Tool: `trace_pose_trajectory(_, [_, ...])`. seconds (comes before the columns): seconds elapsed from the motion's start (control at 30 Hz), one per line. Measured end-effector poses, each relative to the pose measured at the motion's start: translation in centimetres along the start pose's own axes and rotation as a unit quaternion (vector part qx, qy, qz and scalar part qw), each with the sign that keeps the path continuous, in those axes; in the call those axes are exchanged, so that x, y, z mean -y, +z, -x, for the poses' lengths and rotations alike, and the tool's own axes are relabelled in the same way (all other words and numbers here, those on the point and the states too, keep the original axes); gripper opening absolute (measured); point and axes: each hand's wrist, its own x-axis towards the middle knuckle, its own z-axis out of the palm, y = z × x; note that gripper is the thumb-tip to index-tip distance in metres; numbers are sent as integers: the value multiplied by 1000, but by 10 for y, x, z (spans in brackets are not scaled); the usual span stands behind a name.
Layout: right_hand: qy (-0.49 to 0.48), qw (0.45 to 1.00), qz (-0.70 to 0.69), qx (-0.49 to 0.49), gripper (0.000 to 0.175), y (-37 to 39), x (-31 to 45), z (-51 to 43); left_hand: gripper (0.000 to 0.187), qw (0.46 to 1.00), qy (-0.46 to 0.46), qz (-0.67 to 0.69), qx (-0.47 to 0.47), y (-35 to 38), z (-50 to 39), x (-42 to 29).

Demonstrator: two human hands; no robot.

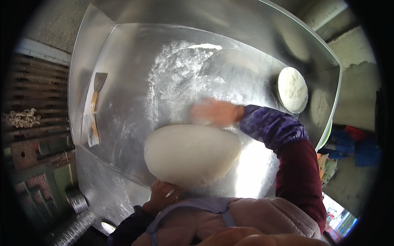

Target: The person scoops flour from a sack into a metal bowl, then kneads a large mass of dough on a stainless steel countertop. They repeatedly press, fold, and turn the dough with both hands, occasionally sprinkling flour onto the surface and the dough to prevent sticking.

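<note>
A large, smooth oval of dough lies on a stainless steel worktop close to my body. My right hand, blurred by motion, is just beyond the far edge of the dough, over the metal, and holds nothing that I can see. My left hand is at the dough's near left edge, its fingers against the underside or side; part of it is hidden by my clothing. Loose white flour is scattered over the metal beyond the dough.
A bowl of flour stands at the right by the raised metal wall. Along the left side lie a scraper with a wooden handle and another flat tool, dusted white. Raised metal sides border the worktop.
</note>
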Motion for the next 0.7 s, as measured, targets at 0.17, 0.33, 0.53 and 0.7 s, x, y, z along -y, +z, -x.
trace_pose_trajectory(0.17, [345,900,206,-169,102,-19,-133,3,30,994,27,-92,-57,0,9,-3])
trace_pose_trajectory(0.33, [158,967,155,-124,101,-13,-195,-110,27,994,-3,-92,-57,11,21,-4])
trace_pose_trajectory(0.53, [-114,990,66,-43,94,-10,-96,-187,22,991,-18,-121,-60,9,17,-8])
trace_pose_trajectory(0.7, [-246,967,2,58,93,29,4,-91,27,990,6,-101,-99,7,24,-13])
